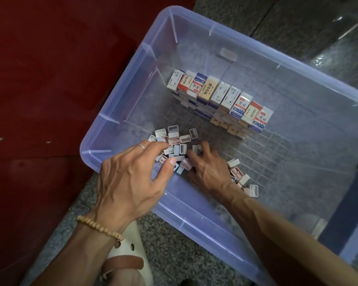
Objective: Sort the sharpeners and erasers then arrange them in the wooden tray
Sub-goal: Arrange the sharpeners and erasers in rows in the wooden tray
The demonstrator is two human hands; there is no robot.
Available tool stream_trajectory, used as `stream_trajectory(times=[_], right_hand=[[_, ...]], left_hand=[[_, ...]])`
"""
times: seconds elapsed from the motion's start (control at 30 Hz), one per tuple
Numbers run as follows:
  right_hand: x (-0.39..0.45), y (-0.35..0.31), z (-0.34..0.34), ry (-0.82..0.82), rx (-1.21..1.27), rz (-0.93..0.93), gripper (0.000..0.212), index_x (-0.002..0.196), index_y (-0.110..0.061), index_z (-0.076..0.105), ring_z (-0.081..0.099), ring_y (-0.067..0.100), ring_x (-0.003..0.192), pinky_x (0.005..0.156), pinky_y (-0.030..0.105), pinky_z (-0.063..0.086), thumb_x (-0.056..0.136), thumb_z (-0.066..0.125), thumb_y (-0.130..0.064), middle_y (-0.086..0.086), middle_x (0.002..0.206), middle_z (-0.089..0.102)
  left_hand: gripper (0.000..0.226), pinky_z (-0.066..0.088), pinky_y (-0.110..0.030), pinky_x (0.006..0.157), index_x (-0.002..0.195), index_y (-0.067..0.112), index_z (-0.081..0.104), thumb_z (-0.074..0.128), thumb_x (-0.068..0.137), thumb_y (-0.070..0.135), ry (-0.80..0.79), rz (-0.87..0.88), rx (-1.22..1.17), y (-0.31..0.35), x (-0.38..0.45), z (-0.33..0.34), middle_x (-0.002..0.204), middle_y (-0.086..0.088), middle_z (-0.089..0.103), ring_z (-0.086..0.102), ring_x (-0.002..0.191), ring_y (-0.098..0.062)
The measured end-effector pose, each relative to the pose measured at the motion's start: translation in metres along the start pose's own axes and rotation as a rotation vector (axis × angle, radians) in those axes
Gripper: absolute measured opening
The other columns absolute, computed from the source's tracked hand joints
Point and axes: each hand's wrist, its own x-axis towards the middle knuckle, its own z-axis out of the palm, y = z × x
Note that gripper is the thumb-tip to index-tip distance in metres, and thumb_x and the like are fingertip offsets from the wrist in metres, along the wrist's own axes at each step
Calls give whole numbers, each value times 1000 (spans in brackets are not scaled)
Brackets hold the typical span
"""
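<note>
Left hand over bin rim — right hand among sharpeners

Translucent glossy plastic tub, paper-sleeved erasers, smooth plastic sharpeners, wooden-bead bracelet, speckled stone floor.

A silver ring is worn above a beaded wooden bracelet; both arms are left unsleeved.

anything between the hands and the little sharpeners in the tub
Nothing visible does. Both the left hand and the right hand are already inside the plastic tub, fingers in the pile of sharpeners. The stacked erasers sit apart, farther back.
</note>
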Motion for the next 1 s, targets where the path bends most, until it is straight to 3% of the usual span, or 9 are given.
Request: stream_trajectory(times=[0.17, 0.27, 0.33, 0.4, 0.47, 0.63, 0.77, 0.87, 1.0], right_hand=[[3, -3, -14, -14, 97, 24, 38, 121, -18, 59, 61, 40, 99, 71, 43, 54, 94, 58, -45, 15, 137, 40], [2, -9, -21, -24, 343, 184, 35, 112, -25, 66, 63, 34, 90, 79, 43, 56, 90, 63, -52, 11, 127, 48], [2, -15, -29, -43, 654, 310, 22, 104, -25, 71, 65, 23, 87, 78, 38, 57, 86, 72, -38, 7, 116, 60], [-1, -18, -45, -64, 1104, 470, 8, 96, -20, 72, 67, 12, 70, 62, 31, 55, 88, 72, -19, 6, 95, 69], [-9, -17, -67, -128, 1610, 601, 12, 98, -13, 69, 68, 15, 68, 54, 30, 47, 90, 63, -7, 12, 91, 68], [-27, -27, -112, -109, 2442, 564, 21, 85, -11, 77, 62, 21, 62, 34, 17, 37, 64, 76, -15, 17, 89, 66], [-30, -45, -138, -95, 2637, 388, 38, 78, -14, 78, 62, 21, 62, 34, 16, 34, 42, 90, -10, 12, 81, 66], [-38, -62, -170, -64, 2618, 441, 11, 74, -13, 77, 61, 19, 60, 33, 16, 34, 65, 72, -13, 10, 82, 63], [-55, -80, -204, 0, 2604, 506, 14, 84, -12, 73, 60, 21, 60, 32, 17, 35, 75, 63, -14, 11, 88, 63]], left_hand=[[31, 53, -34, 60, 110, 30, 62, 46, 92, 49, -1, -16, 2, -1, -1, 1, 93, 10, 69, 68, 82, -17], [32, 53, -34, 60, 110, 29, 64, 46, 91, 49, 10, -19, -12, -1, -1, 1, 93, 11, 69, 68, 81, -17], [33, 53, -32, 60, 109, 29, 64, 45, 91, 49, 11, -23, -12, 0, -1, 1, 93, 10, 70, 68, 81, -17], [31, 52, -32, 59, 109, 29, 64, 47, 91, 48, 20, -28, -14, 0, -1, 1, 93, 11, 70, 69, 81, -17], [30, 51, -31, 59, 109, 28, 64, 48, 91, 47, 21, -38, -26, 1, -1, 1, 94, 11, 69, 68, 80, -16], [35, 56, -34, 69, 111, 25, 63, 45, 92, 48, 45, -79, -184, 3, 1, -1, 100, 9, 68, 66, 86, -13], [35, 57, -41, 74, 113, 26, 63, 46, 91, 47, 126, -88, -353, 16, -3, -13, 99, 9, 66, 64, 87, -9], [34, 57, -40, 75, 114, 26, 63, 47, 91, 46, 196, -108, -439, 28, -7, -31, 100, 10, 66, 64, 90, -7], [34, 56, -38, 76, 114, 27, 63, 47, 91, 46, 259, -86, -483, 47, -21, -68, 101, 11, 66, 63, 91, -1]])
